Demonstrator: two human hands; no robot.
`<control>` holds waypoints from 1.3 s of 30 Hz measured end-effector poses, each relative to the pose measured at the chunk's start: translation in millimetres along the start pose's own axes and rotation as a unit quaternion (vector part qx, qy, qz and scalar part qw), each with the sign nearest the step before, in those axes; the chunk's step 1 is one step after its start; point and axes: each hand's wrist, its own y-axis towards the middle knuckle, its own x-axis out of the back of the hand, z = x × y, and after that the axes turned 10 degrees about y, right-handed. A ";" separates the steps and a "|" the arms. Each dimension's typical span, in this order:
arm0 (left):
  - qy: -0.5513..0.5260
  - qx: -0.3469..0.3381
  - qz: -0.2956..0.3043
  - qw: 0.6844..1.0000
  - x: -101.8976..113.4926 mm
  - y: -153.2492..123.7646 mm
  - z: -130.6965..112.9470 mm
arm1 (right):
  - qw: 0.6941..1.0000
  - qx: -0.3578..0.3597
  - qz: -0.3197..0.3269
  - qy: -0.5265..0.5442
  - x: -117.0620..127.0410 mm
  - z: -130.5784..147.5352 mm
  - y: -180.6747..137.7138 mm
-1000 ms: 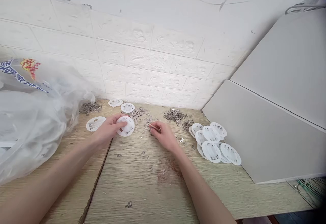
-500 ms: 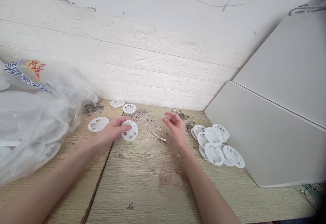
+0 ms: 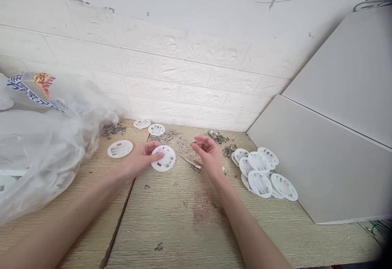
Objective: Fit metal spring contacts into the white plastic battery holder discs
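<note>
My left hand [image 3: 143, 159] grips a round white plastic battery holder [image 3: 164, 163] by its left edge, thumb on top. Slots and small metal contacts show on its face. To the right, my right hand [image 3: 209, 154] is closed in a pinch above the small metal parts, and what sits between its fingertips is too small to make out. Beneath it lies a pair of tweezers [image 3: 190, 162]. Small loose metal pieces [image 3: 165, 136] are spread behind the holder, and darker metal contacts [image 3: 217, 136] are heaped behind my right hand.
Several finished-looking white discs [image 3: 259, 183] overlap in a pile at right, beside a grey-white panel [image 3: 330, 158]. A large clear plastic bag [image 3: 55, 138] of white parts fills the left. Another disc [image 3: 120, 149] lies left of my hand. A seam runs along the wooden table [image 3: 147, 228].
My left hand has moved a little to the right with the battery holder, bringing it nearer my right hand. My right hand has shifted slightly left and stays pinched.
</note>
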 end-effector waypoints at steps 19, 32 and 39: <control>-0.002 -0.029 0.052 0.998 -8.4 -2.7 6.0 | 0.980 0.059 0.145 -0.124 -23.8 -0.7 -19.7; -0.076 -0.025 0.093 0.992 -2.9 -6.3 -6.4 | 0.987 0.010 0.115 -0.112 -18.8 -3.5 -15.2; -0.124 -0.025 0.082 0.989 -2.4 -1.6 -1.3 | 0.991 -0.018 0.109 -0.073 -16.6 -6.9 -13.5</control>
